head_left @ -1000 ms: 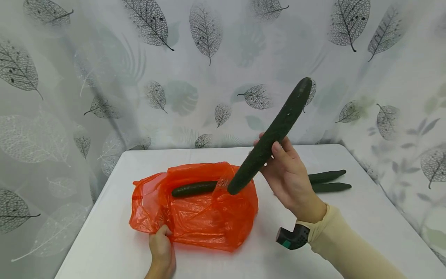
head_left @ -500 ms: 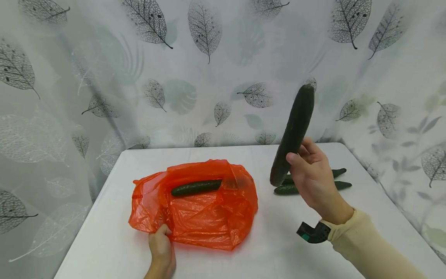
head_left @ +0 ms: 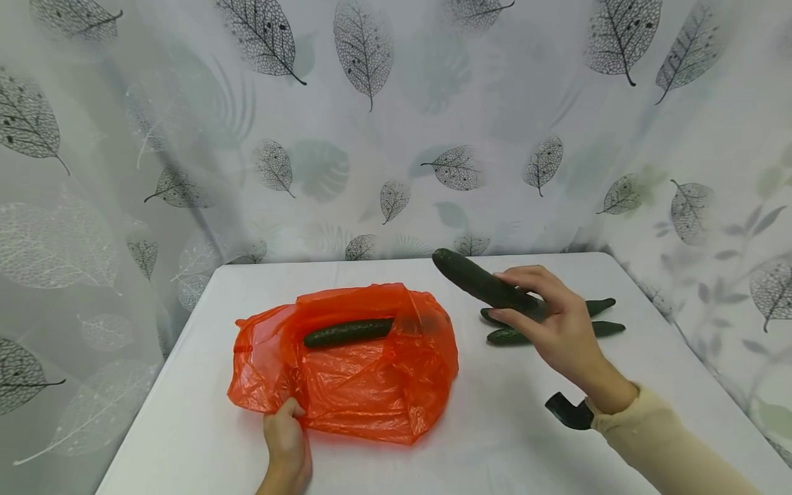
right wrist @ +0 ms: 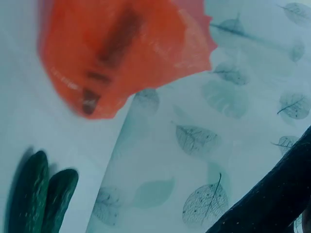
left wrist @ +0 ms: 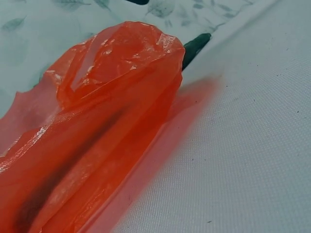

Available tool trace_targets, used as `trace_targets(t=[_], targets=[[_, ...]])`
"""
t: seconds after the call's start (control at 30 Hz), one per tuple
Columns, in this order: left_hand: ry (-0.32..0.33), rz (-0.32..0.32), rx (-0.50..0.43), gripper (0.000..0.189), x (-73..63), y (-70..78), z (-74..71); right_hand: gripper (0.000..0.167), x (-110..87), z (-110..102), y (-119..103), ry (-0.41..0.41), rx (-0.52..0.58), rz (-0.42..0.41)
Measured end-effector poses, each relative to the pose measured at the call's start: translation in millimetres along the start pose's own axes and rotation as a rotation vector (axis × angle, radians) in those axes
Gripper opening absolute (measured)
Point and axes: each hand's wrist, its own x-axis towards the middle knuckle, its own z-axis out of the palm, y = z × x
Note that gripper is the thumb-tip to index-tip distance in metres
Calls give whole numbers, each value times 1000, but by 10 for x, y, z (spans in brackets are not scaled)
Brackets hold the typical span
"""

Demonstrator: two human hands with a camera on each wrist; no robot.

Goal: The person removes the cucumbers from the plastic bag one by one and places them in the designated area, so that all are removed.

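A dark green cucumber [head_left: 473,276] is held up in my right hand [head_left: 559,323], thumb on the near side and fingers over the top. Its far end tilts up to the left; in the right wrist view the same cucumber [right wrist: 272,194] crosses the lower right corner. My left hand [head_left: 284,440] pinches the near left edge of a red plastic bag [head_left: 353,399]. Inside the bag's opening lies another cucumber [head_left: 348,333]. In the left wrist view the bag [left wrist: 112,116] fills the left side, and the left hand is out of sight.
Two more cucumbers [head_left: 609,329] lie side by side on the white table [head_left: 495,426], right of the bag and partly behind my right hand. A leaf-patterned curtain [head_left: 396,137] hangs behind the table and along both sides.
My right hand has moved right, away from above the bag, and come lower. The cucumber in it has swung from leaning up-right to pointing up-left. The left hand stays on the bag.
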Motion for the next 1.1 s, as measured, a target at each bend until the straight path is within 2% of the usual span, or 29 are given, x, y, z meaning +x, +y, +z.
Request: trace_targets(t=[0.1, 0.3, 0.4, 0.7, 1.1], targets=[[-5, -7, 8, 51, -2, -2, -3, 58, -45, -30, 71, -18, -144, -20], [-12, -22, 25, 52, -2, 9, -6, 56, -142, -116, 281, -90, -349, -73], [-15, -26, 32, 53, -4, 18, -8, 55, -203, -177, 410, -147, -430, -69], [-13, -34, 40, 54, -3, 23, -12, 53, -430, -370, 714, -323, -590, 31], [-11, -28, 34, 57, 0, 20, -4, 50, -682, -608, 1029, -408, -736, 27]])
